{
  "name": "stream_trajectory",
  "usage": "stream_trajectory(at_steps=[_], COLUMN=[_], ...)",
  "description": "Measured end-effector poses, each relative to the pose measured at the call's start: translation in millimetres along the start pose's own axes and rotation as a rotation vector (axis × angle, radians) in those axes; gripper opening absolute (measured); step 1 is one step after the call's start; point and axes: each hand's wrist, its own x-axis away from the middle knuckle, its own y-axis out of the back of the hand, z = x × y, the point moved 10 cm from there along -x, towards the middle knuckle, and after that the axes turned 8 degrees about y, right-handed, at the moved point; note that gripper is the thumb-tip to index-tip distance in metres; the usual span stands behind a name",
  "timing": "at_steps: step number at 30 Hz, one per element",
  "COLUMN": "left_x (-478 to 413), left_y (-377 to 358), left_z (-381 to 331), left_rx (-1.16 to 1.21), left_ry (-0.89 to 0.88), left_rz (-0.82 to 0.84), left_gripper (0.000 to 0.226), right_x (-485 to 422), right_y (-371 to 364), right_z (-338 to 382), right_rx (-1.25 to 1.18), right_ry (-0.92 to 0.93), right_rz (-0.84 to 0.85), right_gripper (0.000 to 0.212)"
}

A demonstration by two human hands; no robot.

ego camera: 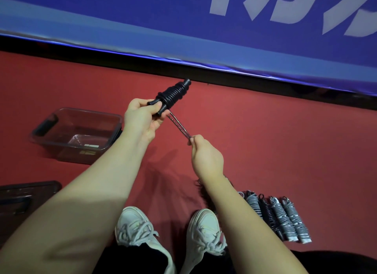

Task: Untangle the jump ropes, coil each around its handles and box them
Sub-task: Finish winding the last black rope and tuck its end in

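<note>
My left hand grips the lower ends of two black handles, around which a black jump rope is coiled in tight turns. A short doubled length of the same rope runs down and right to my right hand, which pinches its end taut. A clear plastic box sits on the red floor to the left with nothing in it but a label. Several coiled ropes, grey and black, lie side by side on the floor at the lower right.
A blue banner with white letters runs along the far edge of the red floor. A dark lid lies at the lower left. My white sneakers are below my hands.
</note>
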Motion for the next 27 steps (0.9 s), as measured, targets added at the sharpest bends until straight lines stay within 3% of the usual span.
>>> stream_trajectory(at_steps=[6,12,15,19,23,27], left_x=[3.3,17.9,28.2,44.5,64.6,85.0], left_y=[-6.4,-32.8,-38.1,-42.1,-51.3,-67.3], left_z=[-15.5,-14.0,-3.1,11.0,21.1,18.1], left_rx=[-0.4,-0.983,-1.19,-1.128,-0.93,-0.488], left_ry=[-0.248,-0.456,-0.509,-0.435,-0.302,-0.177], left_rz=[0.027,0.136,0.192,0.379,0.587,0.7], left_gripper=[0.03,0.034,0.035,0.039,0.028,0.025], right_x=[15.3,-3.1,-22.4,-51.6,-56.7,-49.6], right_y=[45.7,83.1,97.2,101.4,69.8,50.3], right_z=[58.9,96.6,101.5,75.6,38.4,24.0], right_rx=[0.26,0.501,0.573,0.452,-0.076,-0.622], right_ry=[0.38,0.668,0.703,0.606,0.405,0.303], right_rz=[-0.115,-0.058,-0.036,0.067,0.503,0.585], right_gripper=[0.032,0.035,0.037,0.036,0.017,0.021])
